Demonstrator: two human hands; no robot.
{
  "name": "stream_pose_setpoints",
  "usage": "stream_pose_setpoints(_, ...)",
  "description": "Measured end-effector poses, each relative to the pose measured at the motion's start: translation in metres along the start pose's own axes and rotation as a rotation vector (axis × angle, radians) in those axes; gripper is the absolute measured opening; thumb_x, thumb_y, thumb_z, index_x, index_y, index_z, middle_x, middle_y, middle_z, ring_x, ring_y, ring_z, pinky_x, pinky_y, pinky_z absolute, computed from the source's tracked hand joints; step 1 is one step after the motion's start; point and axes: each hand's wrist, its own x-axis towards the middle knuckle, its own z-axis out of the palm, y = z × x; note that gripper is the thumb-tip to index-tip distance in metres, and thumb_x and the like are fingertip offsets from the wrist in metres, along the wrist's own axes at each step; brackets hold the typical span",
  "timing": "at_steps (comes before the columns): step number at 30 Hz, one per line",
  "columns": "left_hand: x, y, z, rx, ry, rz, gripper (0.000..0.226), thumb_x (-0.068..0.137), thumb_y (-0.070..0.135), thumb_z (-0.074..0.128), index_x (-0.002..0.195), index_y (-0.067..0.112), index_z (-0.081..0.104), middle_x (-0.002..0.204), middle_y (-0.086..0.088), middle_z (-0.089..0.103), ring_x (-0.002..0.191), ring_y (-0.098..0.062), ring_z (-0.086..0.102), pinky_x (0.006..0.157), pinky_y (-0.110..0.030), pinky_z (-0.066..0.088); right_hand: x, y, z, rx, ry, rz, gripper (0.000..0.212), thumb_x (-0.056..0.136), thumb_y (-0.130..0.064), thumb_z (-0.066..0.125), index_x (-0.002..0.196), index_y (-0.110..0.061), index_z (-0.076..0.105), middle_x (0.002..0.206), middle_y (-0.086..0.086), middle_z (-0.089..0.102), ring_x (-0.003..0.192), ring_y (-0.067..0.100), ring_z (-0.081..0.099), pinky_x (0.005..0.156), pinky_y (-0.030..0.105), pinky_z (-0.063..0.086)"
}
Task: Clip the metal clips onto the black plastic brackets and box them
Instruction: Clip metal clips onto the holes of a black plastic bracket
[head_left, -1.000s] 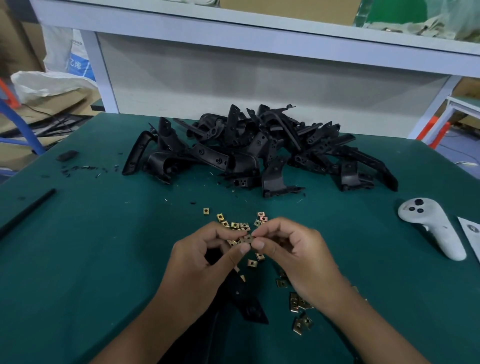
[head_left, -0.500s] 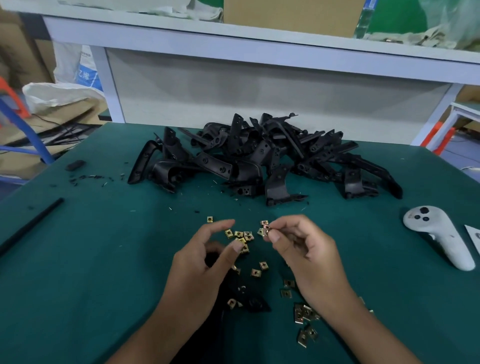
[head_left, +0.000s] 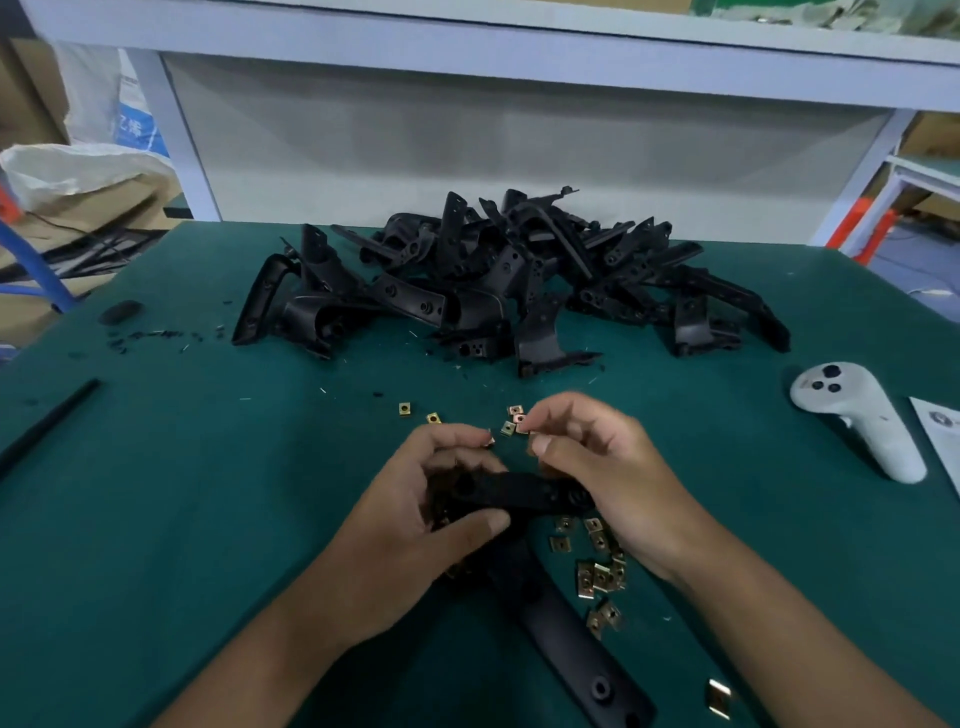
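Black plastic now sits between both hands: a bracket (head_left: 524, 493) that lay flat on the bench half a second ago is lifted and held crosswise near the bench's near edge. I note the left hand (head_left: 415, 514) gripping its left end, thumb underneath and fingers curled over the top. The right hand (head_left: 602, 467) steadies the other end with its lower fingers while thumb and forefinger pinch a metal clip (head_left: 521, 427), which it already held half a second ago. A second small clip appears at the left fingertips, though blur prevents me confirming it.

Loose clips (head_left: 600, 574) lie scattered just right of the bracket, with a few more (head_left: 406, 409) farther toward the middle of the bench. The heap of unprocessed brackets (head_left: 509, 280) remains along the far edge. A white controller (head_left: 862, 415) rests near the right edge.

My judgement: picking is finished and fitting begins; the clip has not yet met the bracket. No box is visible.
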Motion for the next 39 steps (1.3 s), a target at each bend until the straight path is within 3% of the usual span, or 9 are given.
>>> stream_pose_setpoints(3,0.002,0.003,-0.001,-0.012,0.063,0.049,0.034,0.068,0.017,0.090,0.095,0.029,0.073,0.101,0.000,0.077,0.094,-0.012,0.073,0.081,-0.018,0.055,-0.002,-0.003,-0.002,0.007,-0.048,0.003,0.016,0.094,-0.019,0.067,0.094,-0.032,0.075,0.081,-0.009,0.062,0.080,0.009,0.056,0.072,0.016,0.046)
stream_pose_setpoints(6,0.002,0.004,0.000,-0.073,0.139,0.074,0.037,0.056,0.015,0.092,0.089,0.027,0.080,0.091,-0.004,0.079,0.085,-0.012,0.075,0.076,-0.019,0.057,-0.005,-0.010,-0.006,0.047,-0.083,0.024,0.014,0.093,-0.016,0.071,0.096,-0.028,0.078,0.083,-0.011,0.070,0.081,0.005,0.065,0.074,0.015,0.051)
stream_pose_setpoints(12,0.001,0.007,0.004,-0.101,0.146,0.064,0.039,0.053,0.020,0.092,0.090,0.027,0.081,0.089,-0.007,0.079,0.084,-0.019,0.076,0.075,-0.023,0.060,-0.008,-0.018,-0.001,0.123,-0.077,0.067,0.019,0.074,-0.030,0.080,0.091,-0.021,0.080,0.089,0.000,0.078,0.084,0.010,0.073,0.073,0.017,0.054)
stream_pose_setpoints(22,0.002,0.004,0.004,-0.107,0.173,0.124,0.044,0.046,0.031,0.102,0.079,0.028,0.072,0.079,-0.004,0.075,0.073,-0.014,0.071,0.069,-0.023,0.058,-0.009,-0.020,0.003,0.143,-0.058,0.099,0.021,0.073,-0.030,0.079,0.089,-0.017,0.079,0.088,0.005,0.078,0.081,0.013,0.073,0.073,0.018,0.055)
stream_pose_setpoints(39,0.002,-0.002,0.006,-0.090,0.171,0.130,0.038,0.051,0.010,0.094,0.079,0.023,0.071,0.092,-0.006,0.076,0.083,-0.019,0.072,0.077,-0.026,0.060,-0.011,-0.019,0.008,0.158,-0.055,0.141,0.013,0.076,-0.026,0.076,0.084,-0.016,0.078,0.076,-0.002,0.075,0.071,0.005,0.070,0.065,0.013,0.051)
